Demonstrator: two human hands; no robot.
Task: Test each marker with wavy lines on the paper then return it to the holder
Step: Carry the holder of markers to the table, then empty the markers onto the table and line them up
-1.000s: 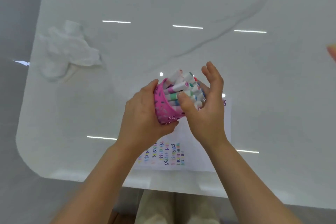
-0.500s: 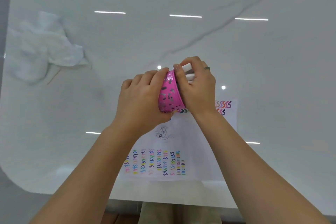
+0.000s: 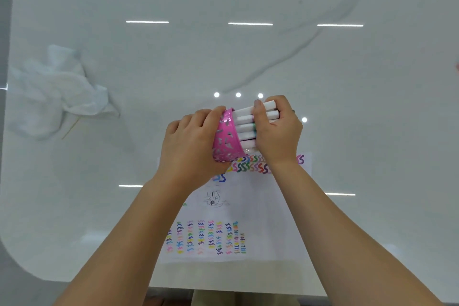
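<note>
Since wavy lines (image 3: 250, 166) crowd both ends of the paper (image 3: 248, 208), I judge testing nearly done: my left hand (image 3: 191, 146) grasps the pink holder (image 3: 227, 140) tipped sideways over the paper's far edge, my right hand (image 3: 278, 131) clenched round the markers (image 3: 244, 120) bundled in it.

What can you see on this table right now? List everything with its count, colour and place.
white marble-look table: one, white with grey veins, under everything
crumpled white cloth: one, white, far left of the table
white sheet of paper: one, white with coloured wavy lines and a small sketch, centre, at the near edge
pink perforated plastic holder: one, pink, tipped on its side over the paper's far end
white-barrelled markers: at least five show, white, sticking out of the holder to the right
left hand: one, grips the holder
right hand: one, grips the markers
</note>
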